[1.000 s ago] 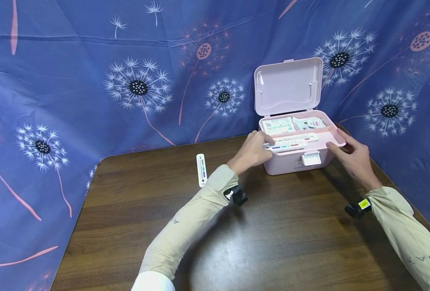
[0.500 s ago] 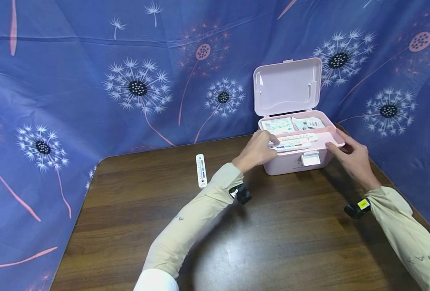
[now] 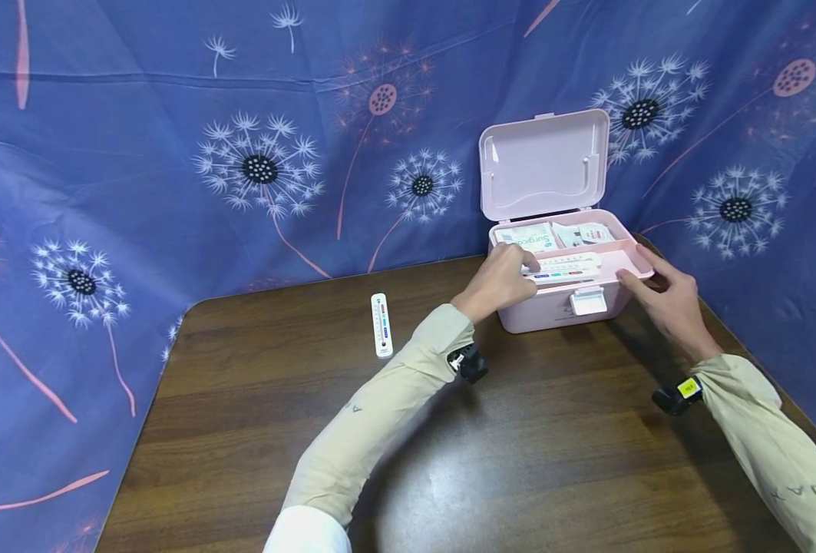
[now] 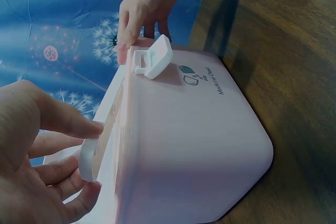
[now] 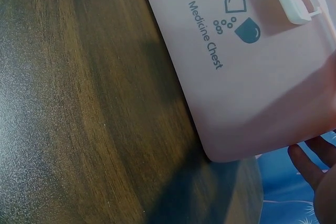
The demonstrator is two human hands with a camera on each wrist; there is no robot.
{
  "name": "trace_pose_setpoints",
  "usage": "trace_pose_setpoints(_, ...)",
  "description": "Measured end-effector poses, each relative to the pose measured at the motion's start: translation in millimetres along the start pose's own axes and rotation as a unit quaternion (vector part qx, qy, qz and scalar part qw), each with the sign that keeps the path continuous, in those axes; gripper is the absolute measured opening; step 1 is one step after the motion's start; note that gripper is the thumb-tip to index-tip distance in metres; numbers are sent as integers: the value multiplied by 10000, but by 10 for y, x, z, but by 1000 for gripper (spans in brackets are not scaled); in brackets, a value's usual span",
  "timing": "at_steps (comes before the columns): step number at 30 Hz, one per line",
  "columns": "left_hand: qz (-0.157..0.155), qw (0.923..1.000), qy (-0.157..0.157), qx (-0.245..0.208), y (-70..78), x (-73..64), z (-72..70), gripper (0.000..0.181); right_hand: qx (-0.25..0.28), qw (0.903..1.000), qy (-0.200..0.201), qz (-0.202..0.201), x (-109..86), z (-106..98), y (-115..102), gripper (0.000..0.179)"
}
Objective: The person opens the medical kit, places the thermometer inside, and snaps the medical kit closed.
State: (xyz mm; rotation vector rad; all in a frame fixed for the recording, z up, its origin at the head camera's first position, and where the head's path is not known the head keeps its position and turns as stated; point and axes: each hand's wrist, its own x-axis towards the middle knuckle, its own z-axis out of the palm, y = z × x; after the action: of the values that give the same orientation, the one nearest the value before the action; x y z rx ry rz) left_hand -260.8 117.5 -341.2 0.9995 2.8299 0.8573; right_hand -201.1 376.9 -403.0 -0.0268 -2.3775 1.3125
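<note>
Over the last second, the left hand (image 3: 500, 280) has been moved a little toward three o'clock, and the held thermometer (image 3: 563, 272) has been carried along with it. It is now held lengthwise over the front compartment of the pink medicine chest (image 3: 546, 313), its far end nearly level with that of a second thermometer (image 3: 582, 259) just behind. From this, the placing is judged to be close to done, with the release not yet made; whether the held one rests on anything below cannot be told.

The near end, at nine o'clock, is pinched between thumb and fingers of the left hand. The chest's corner at four o'clock is gripped by the right hand (image 3: 670, 307), thumb on the front rim, fingers against the end wall.

A third thermometer (image 3: 382, 326) is left on the desk (image 3: 256, 369), well apart, between eight and nine o'clock from the chest. The rear compartment is taken up by a "Surgical" packet (image 3: 528, 238) and another packet (image 3: 583, 235). The lid (image 3: 544, 165) is raised at twelve o'clock, out of the way. The second thermometer could be snagged, and the compartment's nine o'clock end is hidden by the left hand.
</note>
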Motion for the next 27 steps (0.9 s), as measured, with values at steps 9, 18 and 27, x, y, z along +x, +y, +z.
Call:
trace_pose_setpoints(9, 43, 10000, -74, 39, 39, 73, 42, 33, 14, 10000, 36, -30, -6, -16, -4, 58)
trace_pose_setpoints(18, 177, 9994, -232, 180, 42, 121, 100, 32, 122, 9999, 33, 24, -11, -3, 6, 58)
trace_pose_setpoints(27, 177, 9991, -372, 104, 42, 166, 164, 32, 52, 9999, 89, 19, 30, 7, 138, 58)
